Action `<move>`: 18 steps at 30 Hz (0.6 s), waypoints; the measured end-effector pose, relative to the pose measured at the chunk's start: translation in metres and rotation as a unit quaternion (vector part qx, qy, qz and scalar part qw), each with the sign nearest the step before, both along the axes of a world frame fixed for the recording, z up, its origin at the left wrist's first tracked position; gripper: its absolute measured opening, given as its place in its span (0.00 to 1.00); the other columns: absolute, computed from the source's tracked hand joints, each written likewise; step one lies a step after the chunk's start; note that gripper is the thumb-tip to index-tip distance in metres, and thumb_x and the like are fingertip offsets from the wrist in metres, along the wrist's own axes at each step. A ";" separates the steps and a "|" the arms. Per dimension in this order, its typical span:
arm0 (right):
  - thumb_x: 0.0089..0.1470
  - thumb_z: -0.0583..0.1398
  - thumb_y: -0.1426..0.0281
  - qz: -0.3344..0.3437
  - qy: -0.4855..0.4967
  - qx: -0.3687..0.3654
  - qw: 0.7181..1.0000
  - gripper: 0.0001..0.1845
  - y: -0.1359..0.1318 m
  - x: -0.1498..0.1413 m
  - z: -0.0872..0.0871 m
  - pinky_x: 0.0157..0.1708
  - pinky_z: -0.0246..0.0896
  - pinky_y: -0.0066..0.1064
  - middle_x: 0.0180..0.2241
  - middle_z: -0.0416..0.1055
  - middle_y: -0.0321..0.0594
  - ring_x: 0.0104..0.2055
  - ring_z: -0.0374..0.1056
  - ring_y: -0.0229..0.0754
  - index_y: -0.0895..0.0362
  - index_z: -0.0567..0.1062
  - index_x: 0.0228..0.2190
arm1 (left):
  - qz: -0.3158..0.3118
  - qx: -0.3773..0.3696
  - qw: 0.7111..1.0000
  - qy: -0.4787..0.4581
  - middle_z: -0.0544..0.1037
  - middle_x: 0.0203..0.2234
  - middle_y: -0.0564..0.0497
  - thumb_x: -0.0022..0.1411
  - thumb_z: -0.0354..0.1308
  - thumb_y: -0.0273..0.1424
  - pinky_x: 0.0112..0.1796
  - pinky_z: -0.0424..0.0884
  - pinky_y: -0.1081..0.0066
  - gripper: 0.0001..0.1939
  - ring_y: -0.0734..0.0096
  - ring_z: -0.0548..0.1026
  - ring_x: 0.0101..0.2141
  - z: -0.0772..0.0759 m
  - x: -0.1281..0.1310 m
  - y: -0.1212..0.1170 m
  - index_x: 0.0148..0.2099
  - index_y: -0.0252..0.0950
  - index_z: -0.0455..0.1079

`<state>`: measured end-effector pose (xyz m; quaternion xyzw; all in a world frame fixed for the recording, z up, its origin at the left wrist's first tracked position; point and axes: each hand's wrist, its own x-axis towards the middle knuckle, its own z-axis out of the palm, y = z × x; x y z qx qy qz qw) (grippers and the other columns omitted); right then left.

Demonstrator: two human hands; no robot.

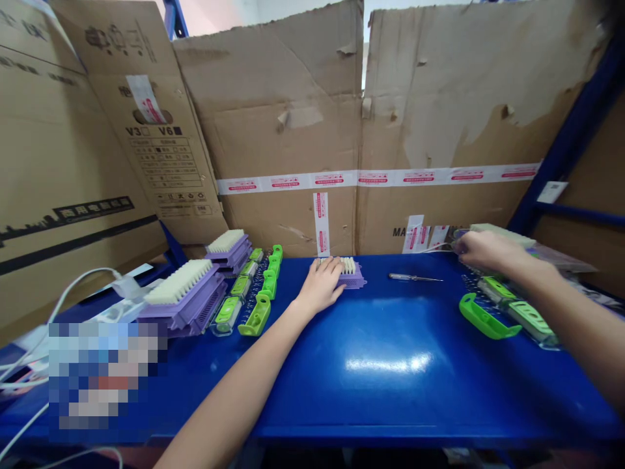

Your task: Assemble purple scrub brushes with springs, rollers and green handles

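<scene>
A blue table (381, 397) spans the foreground. On the left stand two purple stacks (195, 303) topped with pale bristles, beside a row of four clear boxes (227, 315) with green tops and a row of green handles (256, 315), about four. On the right are one green handle (488, 319) and at least two more green-topped boxes (534, 320). Farther back, a single purple brush block (352, 279) sits bristles up at the middle of the table's far side, long axis running left to right. The left hand (319, 286) covers its left part, fingers extended over the bristles, thumb apart. One screwdriver (415, 278) lies to its right, tip pointing right. The right hand (481, 251) is curled beside a pale-bristled piece (505, 235); its grip cannot be told. Behind, cardboard (288, 117) reads "V3", "V6" with its square filled, and "MA"; the tape's (322, 180) red print is too small to read.
</scene>
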<state>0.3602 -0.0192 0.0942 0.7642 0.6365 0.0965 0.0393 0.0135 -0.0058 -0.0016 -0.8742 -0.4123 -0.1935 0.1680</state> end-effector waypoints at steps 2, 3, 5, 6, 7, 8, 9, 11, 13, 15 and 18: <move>0.47 0.55 0.70 -0.022 0.002 0.015 1.000 0.16 -0.006 -0.002 0.014 0.29 0.55 0.33 0.41 0.73 0.48 0.42 0.69 0.53 0.53 0.77 0.38 | 0.000 0.000 1.000 0.002 0.63 0.59 0.40 0.62 0.52 0.36 0.58 0.52 0.52 0.24 0.55 0.59 0.59 0.000 0.000 0.000 0.59 0.33 0.57; 0.47 0.55 0.68 -0.035 0.007 0.026 0.999 0.16 -0.010 -0.002 0.019 0.29 0.56 0.33 0.41 0.73 0.47 0.42 0.69 0.53 0.51 0.77 0.38 | 0.000 0.000 1.000 0.002 0.63 0.59 0.40 0.62 0.52 0.36 0.58 0.52 0.52 0.24 0.55 0.59 0.59 0.000 0.000 0.000 0.59 0.33 0.57; 0.48 0.55 0.66 -0.061 0.021 0.045 0.997 0.17 -0.017 -0.002 0.028 0.29 0.56 0.33 0.42 0.73 0.46 0.42 0.69 0.53 0.49 0.76 0.40 | 0.000 0.001 1.000 0.002 0.63 0.59 0.40 0.62 0.52 0.36 0.57 0.52 0.52 0.24 0.55 0.59 0.59 -0.001 0.000 0.001 0.58 0.33 0.57; 0.49 0.55 0.65 -0.070 0.026 0.050 0.996 0.17 -0.021 -0.002 0.032 0.29 0.56 0.34 0.42 0.73 0.46 0.42 0.69 0.53 0.49 0.76 0.41 | 0.000 0.001 1.000 0.002 0.63 0.59 0.40 0.62 0.52 0.36 0.57 0.52 0.52 0.24 0.55 0.59 0.59 -0.001 0.000 0.001 0.58 0.33 0.57; 0.49 0.56 0.65 -0.076 0.030 0.055 0.995 0.17 -0.024 -0.001 0.035 0.29 0.56 0.34 0.42 0.73 0.46 0.41 0.69 0.52 0.48 0.76 0.41 | -0.001 0.002 1.000 0.002 0.63 0.59 0.40 0.62 0.52 0.36 0.57 0.52 0.52 0.24 0.55 0.59 0.59 -0.001 0.000 0.001 0.58 0.33 0.57; 0.49 0.56 0.65 -0.082 0.035 0.058 0.994 0.17 -0.026 0.001 0.037 0.29 0.57 0.33 0.41 0.73 0.45 0.41 0.69 0.52 0.48 0.76 0.42 | -0.002 0.002 1.000 0.001 0.63 0.59 0.39 0.62 0.52 0.36 0.57 0.52 0.52 0.24 0.55 0.59 0.59 -0.001 0.000 0.001 0.58 0.33 0.57; 0.49 0.57 0.65 -0.089 0.039 0.062 0.993 0.17 -0.028 0.004 0.038 0.29 0.57 0.33 0.41 0.73 0.45 0.41 0.69 0.51 0.47 0.76 0.42 | -0.003 0.002 1.000 0.001 0.63 0.59 0.39 0.62 0.52 0.35 0.57 0.52 0.52 0.24 0.55 0.59 0.59 -0.001 0.000 0.001 0.58 0.33 0.57; 0.48 0.58 0.65 -0.095 0.049 0.068 0.992 0.17 -0.030 0.010 0.038 0.29 0.57 0.33 0.40 0.73 0.44 0.40 0.69 0.50 0.47 0.77 0.42 | -0.005 0.001 1.000 0.002 0.63 0.59 0.40 0.62 0.52 0.35 0.57 0.52 0.51 0.24 0.55 0.59 0.59 -0.001 0.000 0.001 0.59 0.33 0.57; 0.48 0.59 0.66 -0.089 0.063 0.067 0.992 0.17 -0.029 0.016 0.034 0.29 0.57 0.33 0.40 0.74 0.44 0.40 0.69 0.49 0.48 0.77 0.42 | -0.004 0.000 1.000 0.004 0.63 0.59 0.40 0.62 0.52 0.35 0.58 0.52 0.51 0.24 0.55 0.59 0.59 -0.001 0.000 0.001 0.59 0.32 0.57; 0.48 0.59 0.65 -0.082 0.076 0.069 0.991 0.17 -0.027 0.021 0.027 0.30 0.58 0.33 0.41 0.74 0.44 0.41 0.69 0.49 0.49 0.77 0.42 | -0.001 0.001 1.000 0.007 0.63 0.59 0.40 0.62 0.51 0.36 0.57 0.52 0.51 0.25 0.54 0.59 0.59 -0.001 0.000 0.001 0.59 0.32 0.57; 0.49 0.58 0.63 -0.087 0.092 0.093 0.988 0.17 -0.025 0.025 0.018 0.30 0.58 0.33 0.42 0.74 0.44 0.42 0.69 0.51 0.50 0.77 0.42 | -0.001 0.004 1.000 0.007 0.63 0.59 0.39 0.62 0.51 0.36 0.57 0.53 0.51 0.25 0.54 0.59 0.59 -0.001 0.000 0.001 0.59 0.33 0.57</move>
